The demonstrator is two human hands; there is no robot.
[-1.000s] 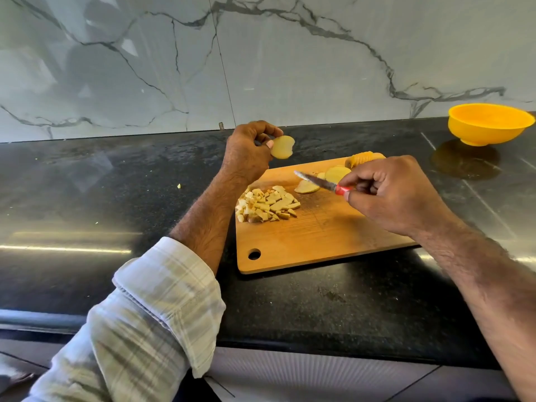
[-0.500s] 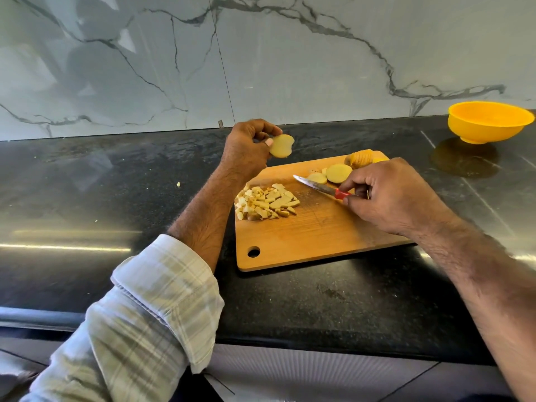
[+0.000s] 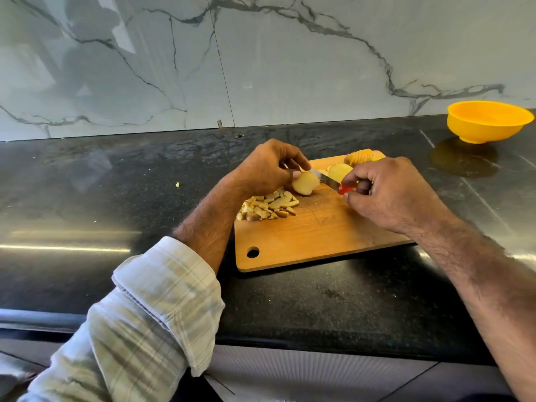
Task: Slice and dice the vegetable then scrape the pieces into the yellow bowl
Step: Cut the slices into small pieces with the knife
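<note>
Vegetable slice (image 3: 304, 183) is pinched by the left hand (image 3: 268, 169); knife (image 3: 329, 181) gripped by right hand (image 3: 388, 192). Diced pile (image 3: 268, 207) done, seemingly several slices left; yellow bowl (image 3: 490, 121), upper right, unfilled.

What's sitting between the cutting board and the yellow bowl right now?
Nothing: in the head view, only bare black counter runs from the cutting board to the yellow bowl, carrying just the bowl's reflection.

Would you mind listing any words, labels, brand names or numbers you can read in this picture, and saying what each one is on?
None: no readable text, label, brand or number shows anywhere.
The yellow bowl, the cutting board, the knife and its red handle, the marble wall and the black counter all look unmarked.
The checked sleeve carries only its woven pattern.
</note>
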